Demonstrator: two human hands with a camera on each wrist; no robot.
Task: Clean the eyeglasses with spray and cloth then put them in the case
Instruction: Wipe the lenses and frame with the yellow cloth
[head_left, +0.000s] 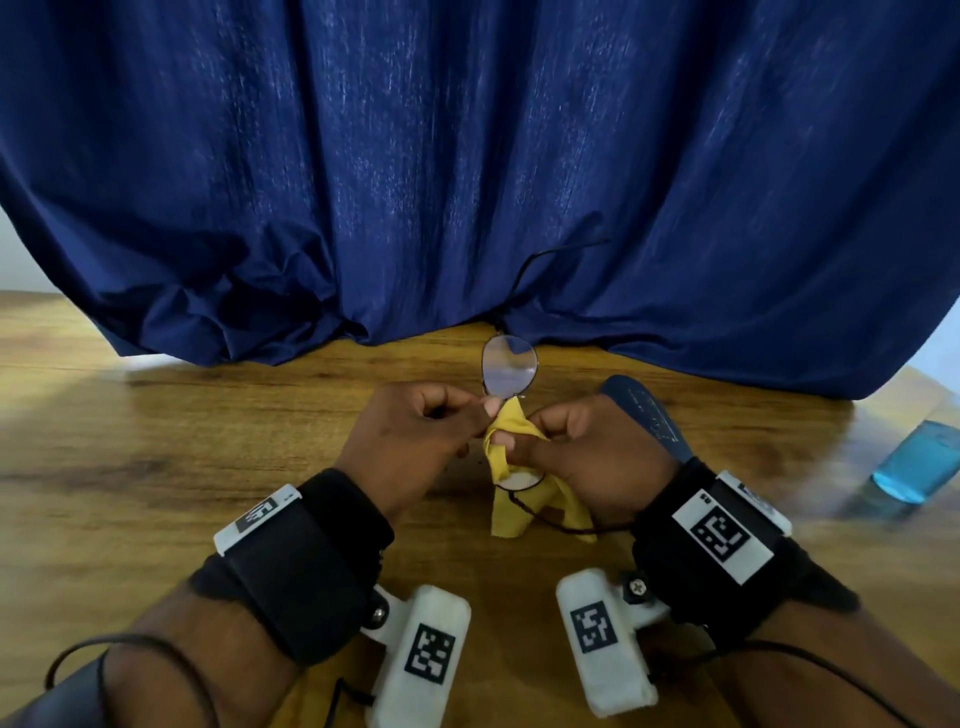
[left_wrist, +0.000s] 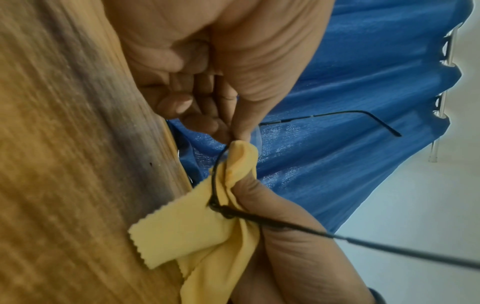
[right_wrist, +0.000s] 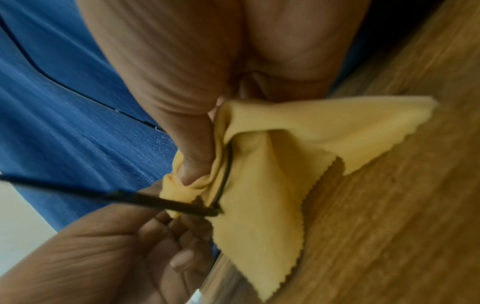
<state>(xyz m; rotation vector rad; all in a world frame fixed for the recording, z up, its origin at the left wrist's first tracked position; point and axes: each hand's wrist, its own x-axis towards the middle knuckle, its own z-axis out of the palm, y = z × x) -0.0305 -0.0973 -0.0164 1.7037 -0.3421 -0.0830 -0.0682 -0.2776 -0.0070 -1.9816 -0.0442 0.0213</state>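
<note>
While L hand (head_left: 415, 431) pinches eyeglasses (head_left: 509, 366) frame, R hand (head_left: 587, 447) pinches cloth (head_left: 519, 499) round lower lens.

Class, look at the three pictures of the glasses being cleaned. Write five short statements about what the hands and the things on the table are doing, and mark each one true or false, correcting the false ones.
1. The right hand grips the yellow cloth around one lens of the eyeglasses. True.
2. The left hand rests flat and idle on the table. False: it pinches the eyeglasses near the bridge.
3. The eyeglasses lie folded inside the case. False: they are held up above the table with temples open, and the dark blue case lies beyond the right hand.
4. A bottle of blue liquid stands on the table to the right of the hands. True.
5. The cloth is white. False: it is yellow.
</note>
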